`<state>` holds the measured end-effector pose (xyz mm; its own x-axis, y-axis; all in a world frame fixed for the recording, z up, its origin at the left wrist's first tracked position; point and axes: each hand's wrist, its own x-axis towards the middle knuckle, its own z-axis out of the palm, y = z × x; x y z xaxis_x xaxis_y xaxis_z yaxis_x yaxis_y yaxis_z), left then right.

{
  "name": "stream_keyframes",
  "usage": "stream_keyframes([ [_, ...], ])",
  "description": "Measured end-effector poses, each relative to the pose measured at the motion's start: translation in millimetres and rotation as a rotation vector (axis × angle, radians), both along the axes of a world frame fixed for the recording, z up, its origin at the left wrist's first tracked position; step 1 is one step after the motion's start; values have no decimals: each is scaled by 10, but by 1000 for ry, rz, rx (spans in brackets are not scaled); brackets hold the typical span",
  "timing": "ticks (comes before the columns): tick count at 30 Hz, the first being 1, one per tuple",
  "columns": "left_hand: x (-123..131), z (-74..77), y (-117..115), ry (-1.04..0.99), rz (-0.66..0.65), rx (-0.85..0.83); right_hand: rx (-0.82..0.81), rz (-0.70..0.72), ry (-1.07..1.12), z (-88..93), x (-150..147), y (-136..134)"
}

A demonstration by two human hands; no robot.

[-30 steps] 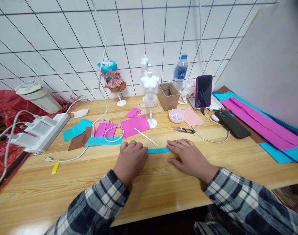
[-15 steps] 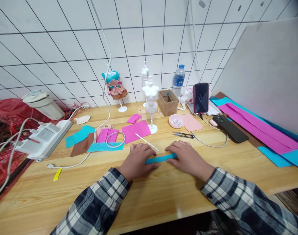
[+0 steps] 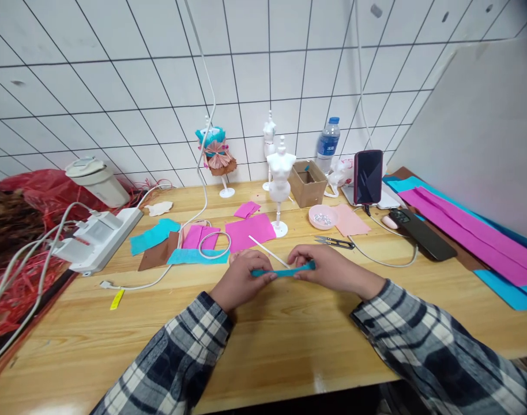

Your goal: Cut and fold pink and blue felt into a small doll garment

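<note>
Change from a second ago: the left hand (image 3: 241, 279) and right hand (image 3: 332, 270) had been pressed flat on the blue strip (image 3: 285, 271) as it lay on the table (image 3: 289, 351). Now the strip was lifted just above the wood, near the front middle, stretched level between the hands. The left grip was clamped on its left end and the right grip on its right end, fingers curled in. The camera view had also shifted a bit, so everything sat further right.

Hard to see: the strip's two ends were buried under the fingers. The red raffia (image 3: 17, 271) was cut off at the left edge. Cables from the power strip (image 3: 101, 239) ran out of view. The white stick (image 3: 267, 252) passed behind the hands, its near end hidden. The dish (image 3: 322, 217) held small shiny bits, too small to tell. The long pink sheets (image 3: 471, 230) ran off the right edge.

Room: the front of the table around both sleeves was bare wood. Just behind the hands, from left: teal and brown scraps (image 3: 160, 242), a pink piece (image 3: 250, 230), a white mannequin (image 3: 281, 173) and snips (image 3: 335, 242). A black phone (image 3: 423, 233) lay well apart on the right, below a leaning white board (image 3: 475, 127).
</note>
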<state>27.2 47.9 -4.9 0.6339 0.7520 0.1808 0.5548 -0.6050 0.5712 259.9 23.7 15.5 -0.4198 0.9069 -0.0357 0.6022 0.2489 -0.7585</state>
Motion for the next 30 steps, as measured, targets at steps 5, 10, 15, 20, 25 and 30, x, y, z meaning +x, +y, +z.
stream_keyframes([
  [5,-197,59,115,15,85,74,103,22,33,-83,-79,120],
  [10,-441,10,306,193,289,200,364,215,-115,-244,-167,53],
  [15,-438,-56,329,426,254,292,339,197,-315,-169,84,35],
  [20,-319,53,211,436,171,312,327,-50,-409,-152,692,175],
  [25,-138,141,70,411,-63,260,202,-162,22,-141,1080,160],
  [30,-29,145,-17,324,-174,161,-379,-48,706,-8,885,-111],
])
